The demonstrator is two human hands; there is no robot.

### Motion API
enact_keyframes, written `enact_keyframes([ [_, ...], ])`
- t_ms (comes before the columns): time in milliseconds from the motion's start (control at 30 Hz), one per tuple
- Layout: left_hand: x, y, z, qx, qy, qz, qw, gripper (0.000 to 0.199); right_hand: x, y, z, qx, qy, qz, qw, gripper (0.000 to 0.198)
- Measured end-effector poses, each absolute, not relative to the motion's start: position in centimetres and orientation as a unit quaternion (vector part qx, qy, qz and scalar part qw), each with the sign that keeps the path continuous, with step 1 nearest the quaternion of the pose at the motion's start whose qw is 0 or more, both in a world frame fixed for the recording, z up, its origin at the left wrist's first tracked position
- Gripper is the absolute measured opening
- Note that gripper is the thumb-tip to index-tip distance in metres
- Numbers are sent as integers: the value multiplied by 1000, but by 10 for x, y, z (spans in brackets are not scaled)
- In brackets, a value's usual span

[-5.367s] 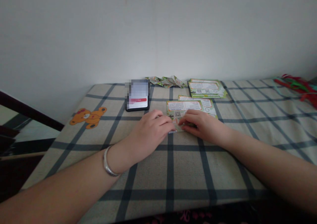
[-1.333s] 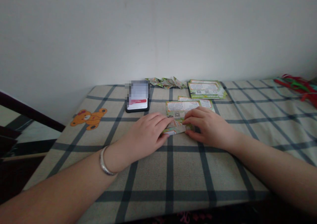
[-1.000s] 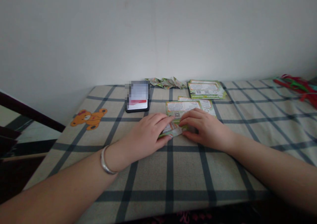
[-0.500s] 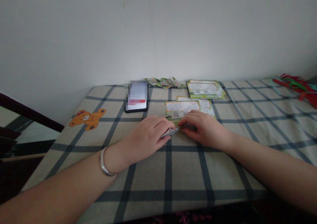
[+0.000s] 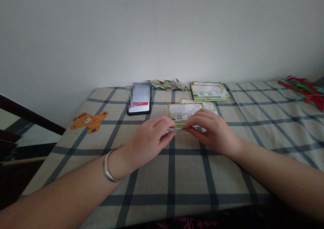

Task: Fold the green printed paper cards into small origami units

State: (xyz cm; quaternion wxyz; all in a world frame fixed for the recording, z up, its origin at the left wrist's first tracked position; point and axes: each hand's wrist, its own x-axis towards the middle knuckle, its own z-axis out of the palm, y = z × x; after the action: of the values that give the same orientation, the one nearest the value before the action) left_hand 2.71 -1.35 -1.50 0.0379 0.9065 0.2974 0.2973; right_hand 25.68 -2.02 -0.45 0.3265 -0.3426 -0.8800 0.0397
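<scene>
Between my two hands is a small, narrow piece of folded paper, mostly covered by my fingers. My left hand, below a silver bangle, is closed on the paper's left part. With thumb and fingertips, my right hand pinches its right end. Just behind my hands lie printed green-and-white cards, overlapping on the cloth and partly hidden by my right hand.
A phone lies behind my left hand. Crumpled or folded printed paper rests along the wall, beside a stack of cards. Red and green strings lie at far right. A bear picture is on the checked tablecloth.
My right hand's fingers have lifted and arched a little, pinching the paper closer to its end. My left hand has shifted slightly; less of the paper shows between the hands.
</scene>
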Motion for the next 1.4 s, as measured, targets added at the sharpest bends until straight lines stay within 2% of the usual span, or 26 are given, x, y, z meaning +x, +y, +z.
enact_keyframes([
  [200, 32, -18, -11, 899, 319, 299, 40, 1, 256, -24, -5, -325, -869, 15, 372, 2],
  [400, 34, -23, -9, 863, 338, 334, 171, 8, 258, -23, -4, -306, -867, -66, 389, 1],
  [667, 34, -25, -13, 844, 328, 321, 278, 5, 258, -22, -1, -282, -878, -67, 381, 11],
  [733, 34, -23, -14, 857, 318, 322, 247, 5, 258, -21, -1, -270, -877, -70, 391, 10],
  [1000, 30, -20, -15, 909, 280, 309, 8, 11, 254, -20, -5, -286, -866, -84, 401, 6],
  [1400, 31, -20, -14, 921, 245, 282, -110, 16, 253, -22, -4, -291, -887, -100, 345, 6],
])
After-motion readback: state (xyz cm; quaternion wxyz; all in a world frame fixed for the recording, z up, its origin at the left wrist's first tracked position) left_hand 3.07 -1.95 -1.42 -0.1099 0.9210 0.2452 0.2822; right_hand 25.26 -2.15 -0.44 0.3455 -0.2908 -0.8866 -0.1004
